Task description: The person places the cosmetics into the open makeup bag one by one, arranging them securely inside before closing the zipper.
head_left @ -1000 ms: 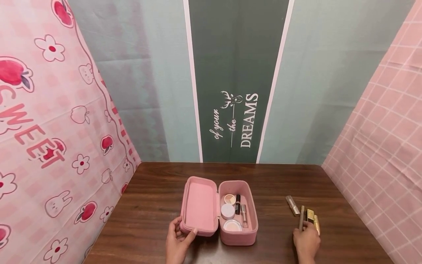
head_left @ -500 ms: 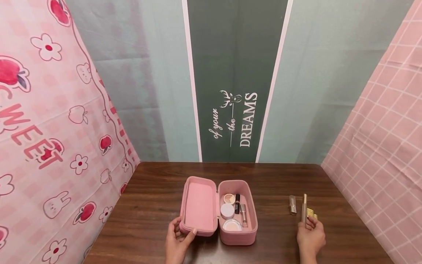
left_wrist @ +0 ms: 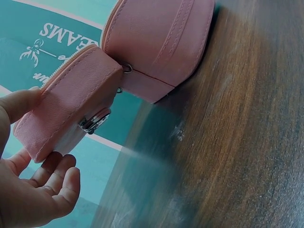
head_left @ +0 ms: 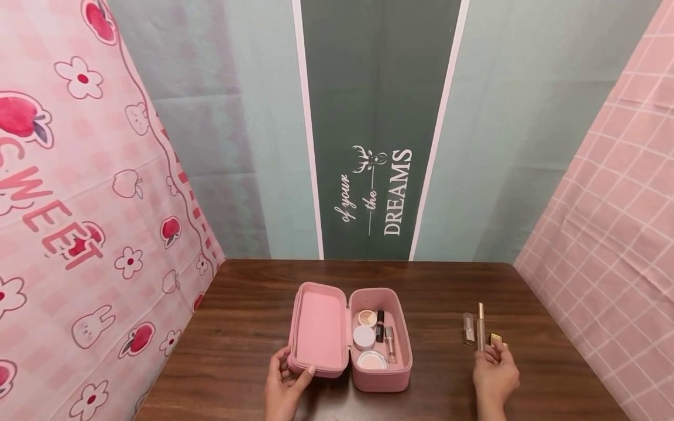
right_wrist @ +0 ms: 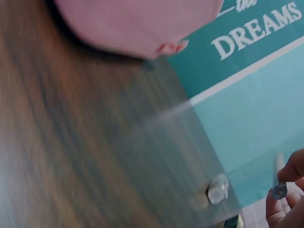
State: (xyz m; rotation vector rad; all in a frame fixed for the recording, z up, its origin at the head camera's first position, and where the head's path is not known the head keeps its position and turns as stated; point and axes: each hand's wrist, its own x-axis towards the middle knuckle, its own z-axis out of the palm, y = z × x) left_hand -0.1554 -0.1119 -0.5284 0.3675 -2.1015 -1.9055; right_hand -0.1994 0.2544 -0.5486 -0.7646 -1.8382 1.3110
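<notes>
In the head view, a pink cosmetic case [head_left: 381, 383] stands on the table with its lid [head_left: 320, 327] folded out to the left. My left hand [head_left: 286, 383] grips the lid's near left corner, thumb over the rim and fingers underneath. To the right of the case, my right hand [head_left: 495, 377] pinches a slim gold cosmetic tube [head_left: 481, 330] by its near end, the other end pointing away from me. A clear-capped lipstick [head_left: 468, 328] lies just left of the tube. Beyond the right fingertips is a gold-and-black item [head_left: 495, 338], partly hidden by the hand.
Inside the case are a three-colour round palette [head_left: 367, 318], a white jar [head_left: 364, 337], a white round compact [head_left: 371, 360], a black tube [head_left: 380, 325] and a clear-and-silver tube [head_left: 389, 344]. Cloth hangings surround the brown wooden table [head_left: 253, 310].
My right hand has picked the gold tube up from beside the gold items and shifted it slightly left. The clear-capped lipstick has turned straighter. My left hand stays on the lid.
</notes>
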